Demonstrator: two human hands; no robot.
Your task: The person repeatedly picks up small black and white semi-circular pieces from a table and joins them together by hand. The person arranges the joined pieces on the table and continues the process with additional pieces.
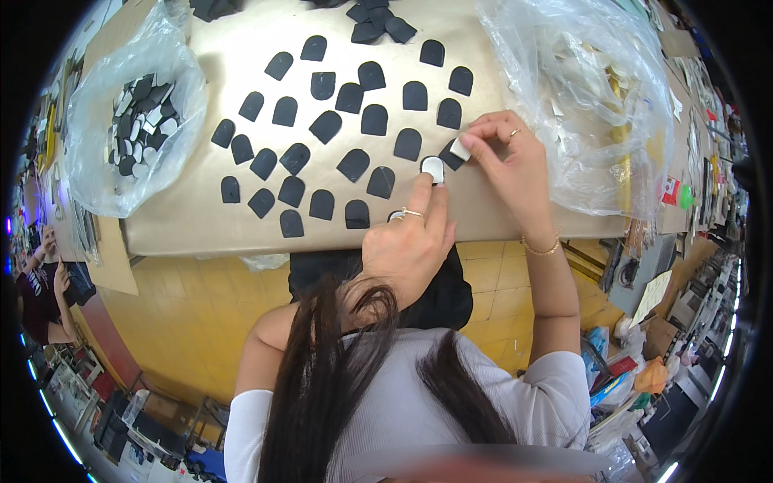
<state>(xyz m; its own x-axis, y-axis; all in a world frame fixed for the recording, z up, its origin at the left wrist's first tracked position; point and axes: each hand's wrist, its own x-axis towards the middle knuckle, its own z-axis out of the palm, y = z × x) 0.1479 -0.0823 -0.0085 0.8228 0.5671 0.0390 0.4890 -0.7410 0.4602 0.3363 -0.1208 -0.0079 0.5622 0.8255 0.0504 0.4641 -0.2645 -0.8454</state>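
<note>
My right hand (515,161) pinches a small white rounded piece (460,149) between thumb and fingers. That piece is held at a dark tab (452,161) with one rounded end, partly covering it. My left hand (407,245) has two fingers stretched forward, their tips touching a white piece (433,167) that lies on another dark tab. A bit of white (395,216) shows beside the left hand's ring finger; the rest of it is hidden. Many similar dark tabs, such as one (353,165) near the middle, lie spread singly over the gold-brown tabletop (241,225).
On the left, a clear plastic bag (181,153) holds mixed black and white pieces. A larger clear bag (564,48) with pale pieces lies at the right. Dark tabs (369,30) are piled at the far edge. Another person (48,290) is at the far left.
</note>
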